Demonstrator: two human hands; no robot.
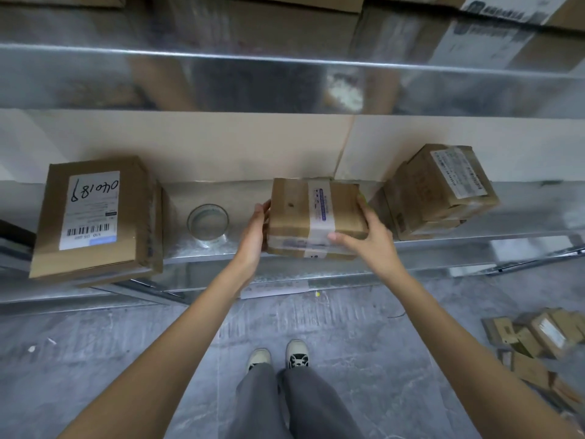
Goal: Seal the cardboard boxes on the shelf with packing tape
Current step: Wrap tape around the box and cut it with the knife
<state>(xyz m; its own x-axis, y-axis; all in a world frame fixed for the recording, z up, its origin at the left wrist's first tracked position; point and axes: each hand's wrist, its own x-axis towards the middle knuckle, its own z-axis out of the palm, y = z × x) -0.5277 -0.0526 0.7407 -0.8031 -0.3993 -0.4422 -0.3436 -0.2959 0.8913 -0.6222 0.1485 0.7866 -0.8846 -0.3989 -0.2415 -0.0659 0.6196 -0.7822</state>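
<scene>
- Big cardboard box (95, 217) on the left: its white label (90, 210) carries handwritten "040187", seen upside down, with a barcode below it.
- Small taped box (316, 213): purple-printed strip, too blurred to read.
- Right-hand box (443, 185): label print illegible.

Single head view, looking steeply down, close over metal shelf (202, 258) and floor (95, 350).

Small taped box (313, 213) atop another, shelf (221, 251) front edge.
</scene>
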